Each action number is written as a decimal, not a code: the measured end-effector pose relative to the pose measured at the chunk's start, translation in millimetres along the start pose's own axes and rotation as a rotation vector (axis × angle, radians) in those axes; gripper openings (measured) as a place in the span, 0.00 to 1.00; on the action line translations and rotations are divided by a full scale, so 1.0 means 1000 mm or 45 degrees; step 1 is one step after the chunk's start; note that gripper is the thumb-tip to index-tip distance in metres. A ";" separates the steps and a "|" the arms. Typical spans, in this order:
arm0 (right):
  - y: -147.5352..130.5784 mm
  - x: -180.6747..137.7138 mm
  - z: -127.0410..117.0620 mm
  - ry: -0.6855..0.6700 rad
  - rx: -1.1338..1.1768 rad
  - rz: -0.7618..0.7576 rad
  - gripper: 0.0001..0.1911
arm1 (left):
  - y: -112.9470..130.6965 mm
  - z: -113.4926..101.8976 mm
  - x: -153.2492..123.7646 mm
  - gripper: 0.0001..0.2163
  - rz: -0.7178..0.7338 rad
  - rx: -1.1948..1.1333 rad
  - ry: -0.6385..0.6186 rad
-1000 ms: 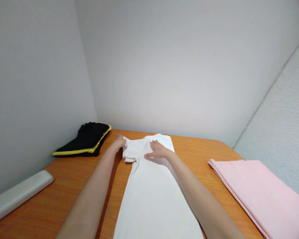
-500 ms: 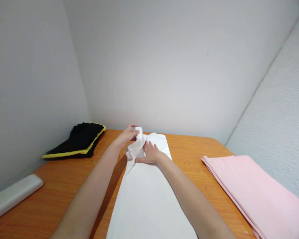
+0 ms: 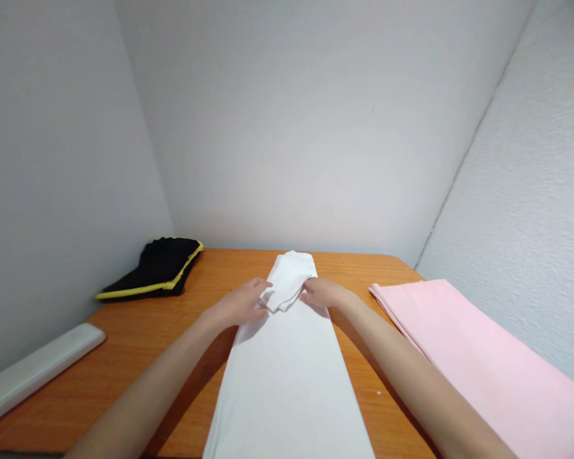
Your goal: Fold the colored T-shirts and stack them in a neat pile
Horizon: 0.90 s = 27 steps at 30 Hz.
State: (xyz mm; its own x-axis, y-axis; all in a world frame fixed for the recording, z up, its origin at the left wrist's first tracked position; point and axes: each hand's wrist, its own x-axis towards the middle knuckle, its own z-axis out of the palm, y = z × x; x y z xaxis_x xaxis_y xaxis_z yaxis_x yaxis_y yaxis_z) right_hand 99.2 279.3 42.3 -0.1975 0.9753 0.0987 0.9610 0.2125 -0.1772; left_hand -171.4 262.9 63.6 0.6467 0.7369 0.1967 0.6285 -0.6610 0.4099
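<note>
A long folded white cloth (image 3: 291, 382) runs away from me down the middle of the table, its far end doubled back as a short flap (image 3: 289, 280). At the flap's left edge is my left hand (image 3: 243, 303), its thumb and fingers apart and touching the fabric. On the other side, my right hand (image 3: 323, 293) has curled fingers closed on the flap's right edge. The fingertips there are partly hidden by the fabric.
A folded black cloth with yellow trim (image 3: 157, 268) lies at the back left of the wooden table (image 3: 354, 271). Nearer on the left is a long white object (image 3: 43, 366). Folded pink cloth (image 3: 473, 350) lies on the right. Walls border the back and sides.
The bunched far-left part of the white cloth now lies flatter as a flap. My left hand came down and nearer; my right hand shifted right, from flat on the cloth to the flap's edge.
</note>
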 end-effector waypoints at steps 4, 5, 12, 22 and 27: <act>0.006 0.001 -0.014 0.091 -0.023 0.106 0.18 | 0.002 0.021 -0.016 0.20 -0.106 0.162 0.142; 0.004 0.003 -0.013 0.119 -0.028 0.129 0.18 | 0.002 0.022 -0.017 0.18 -0.122 0.173 0.154; -0.016 0.025 0.017 0.258 -0.080 0.246 0.17 | -0.005 0.018 -0.016 0.15 -0.081 0.121 0.226; -0.016 0.025 0.031 0.377 -0.165 0.216 0.21 | -0.032 0.022 -0.015 0.14 -0.069 -0.014 0.324; -0.019 0.025 0.031 0.357 -0.208 0.174 0.21 | -0.010 0.021 -0.019 0.21 0.035 0.222 0.292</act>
State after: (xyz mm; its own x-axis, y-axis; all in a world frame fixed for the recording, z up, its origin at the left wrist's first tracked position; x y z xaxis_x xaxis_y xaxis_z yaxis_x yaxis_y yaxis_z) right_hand 70.0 301.3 18.2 -0.0261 0.9349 0.3539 0.9976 0.0469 -0.0504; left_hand -180.9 252.1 37.1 0.5623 0.7183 0.4098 0.6899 -0.6807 0.2465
